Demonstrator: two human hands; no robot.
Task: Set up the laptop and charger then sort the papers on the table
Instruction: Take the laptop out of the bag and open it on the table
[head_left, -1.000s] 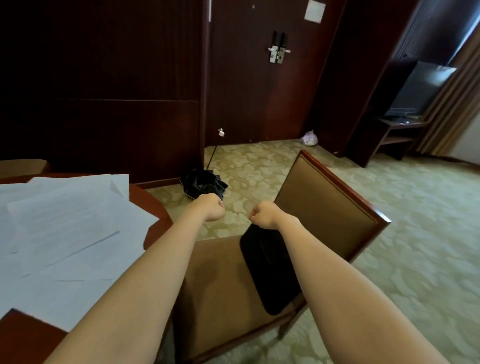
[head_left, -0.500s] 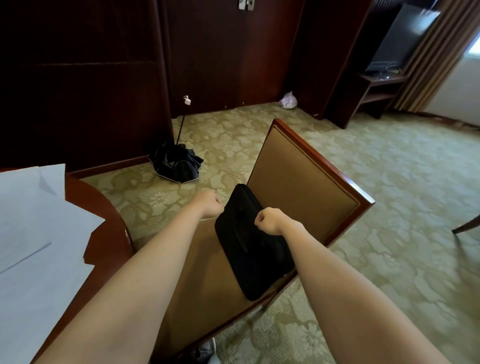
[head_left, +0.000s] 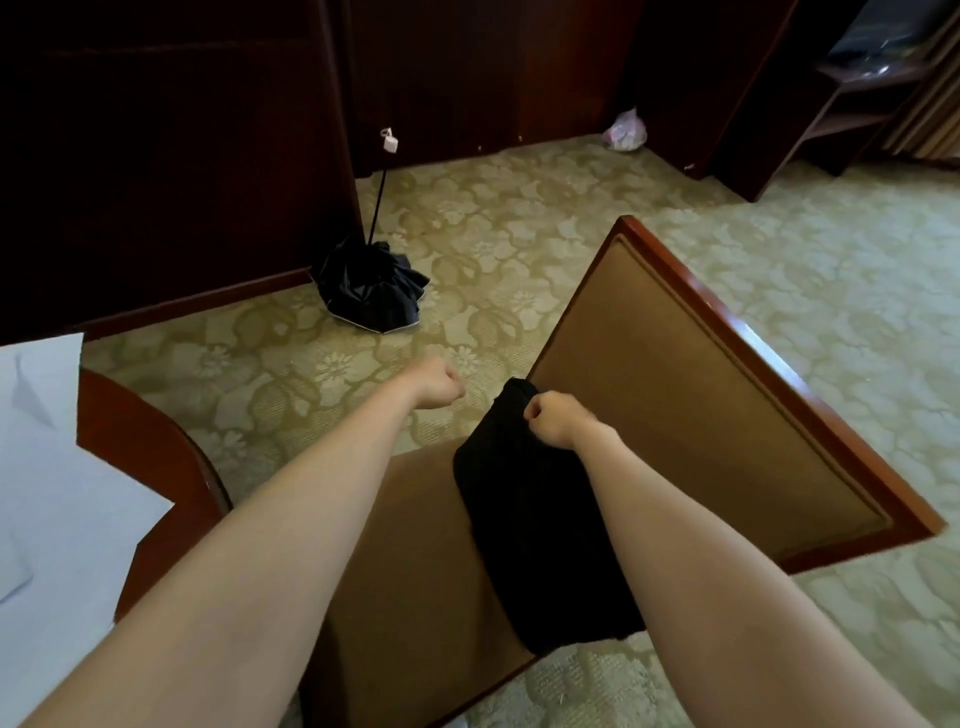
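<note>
- The left grip (head_left: 436, 385) is a closed fist that holds nothing. It hangs above the carpet (head_left: 519, 218), between the counter (head_left: 156, 467) and the chair (head_left: 675, 395).
- The right grip (head_left: 551, 423) is likewise a closed fist, poised at the top edge of the black bag (head_left: 545, 545). No strap or fabric shows between the fingers, and whether the knuckles touch the bag cannot be told.
- The black bag lies flat along the chair seat, with its upper end toward the backrest and its lower end at the seat's near edge. It is judged to be the laptop case (neither a laptop nor a charger is visible anywhere).
- The papers (head_left: 52, 493) are loose white sheets that overlap on the counter at the left. 1 corner juts past the wooden rim, and they look unsorted.
- Progress is judged to be at the very start, with 0 of 3 parts done. The laptop is not out, the charger is not set up, and the sheets are not ordered.
- The step in hand appears to be reaching for the bag. Taking it, carrying it to the counter, unpacking it and sorting the sheets all remain.
- In the surroundings, a collapsed dark umbrella (head_left: 369, 296) sits on the carpet by the wood panelling, well apart from the chair. A pale plastic bag (head_left: 626, 130) lies in the far corner.
</note>
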